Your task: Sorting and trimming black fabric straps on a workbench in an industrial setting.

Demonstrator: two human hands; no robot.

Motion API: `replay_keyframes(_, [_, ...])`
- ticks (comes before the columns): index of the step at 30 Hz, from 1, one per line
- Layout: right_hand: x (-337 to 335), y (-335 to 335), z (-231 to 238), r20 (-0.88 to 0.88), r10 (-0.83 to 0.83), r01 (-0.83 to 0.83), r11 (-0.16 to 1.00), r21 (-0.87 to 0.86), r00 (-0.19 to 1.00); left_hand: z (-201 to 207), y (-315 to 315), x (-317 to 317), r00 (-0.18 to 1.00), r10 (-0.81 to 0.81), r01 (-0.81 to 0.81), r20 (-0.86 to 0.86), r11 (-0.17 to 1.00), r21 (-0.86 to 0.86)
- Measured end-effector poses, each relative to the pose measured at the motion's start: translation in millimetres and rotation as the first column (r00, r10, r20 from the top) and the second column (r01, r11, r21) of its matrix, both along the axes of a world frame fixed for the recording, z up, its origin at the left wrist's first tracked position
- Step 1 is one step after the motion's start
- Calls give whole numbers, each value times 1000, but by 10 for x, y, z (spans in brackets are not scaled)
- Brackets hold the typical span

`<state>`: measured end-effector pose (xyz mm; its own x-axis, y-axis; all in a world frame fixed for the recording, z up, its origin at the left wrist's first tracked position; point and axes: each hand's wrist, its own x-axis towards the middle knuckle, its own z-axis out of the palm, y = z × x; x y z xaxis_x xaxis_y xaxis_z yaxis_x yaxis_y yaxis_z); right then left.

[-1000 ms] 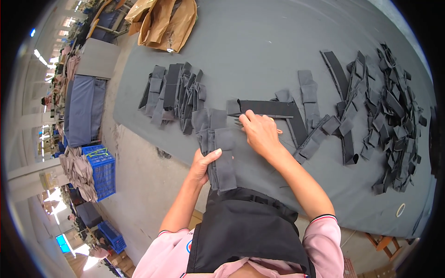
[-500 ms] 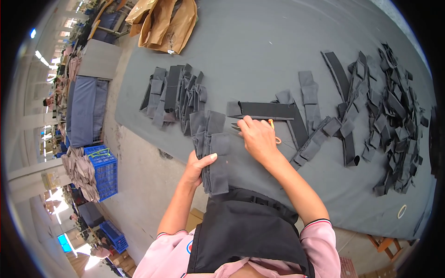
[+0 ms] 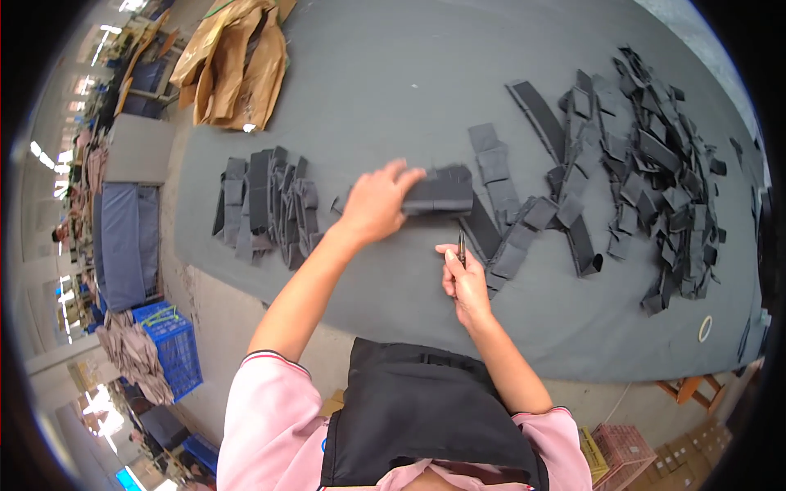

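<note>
My left hand reaches over the table with its fingers stretched out, slightly blurred, at the left end of a small stack of dark grey fabric strips. Whether it touches the stack I cannot tell. Nearer to me, my right hand is closed around small scissors, their dark points upward and their handles hidden in the palm. Close by lie another dark strip and a folded-looking grey strip. To the left of my left hand is a bunch of similar strips.
A large tangled pile of dark strips covers the table's right side. Brown paper bags stand at the far left. A cream ring rests near the right edge. Blue crates stand on the floor at left.
My left hand has let go of the strips it held near me and moved up and right; they now lie on the table. My right hand came back toward me, scissor points turning upward.
</note>
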<state>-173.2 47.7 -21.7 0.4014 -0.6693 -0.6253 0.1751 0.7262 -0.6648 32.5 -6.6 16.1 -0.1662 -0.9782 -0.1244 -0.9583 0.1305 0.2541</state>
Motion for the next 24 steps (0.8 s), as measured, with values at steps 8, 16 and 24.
replay_keyframes(8, [-218, -119, -139, -24, -125, 121, 985, -122, 992, -123, 205, -247, 950, 233, -189, -209, 960, 209])
replay_keyframes(16, [-434, -75, -73, -152, -111, 81, 978, -193, 982, 8, 1167, -234, -578, 687, 32, -440, 558, 829])
replay_keyframes(24, [5, -149, 279, -739, -89, -674, 351, -650, 667, 160, 1422, -261, -454, 622, -263, -638, 591, 763])
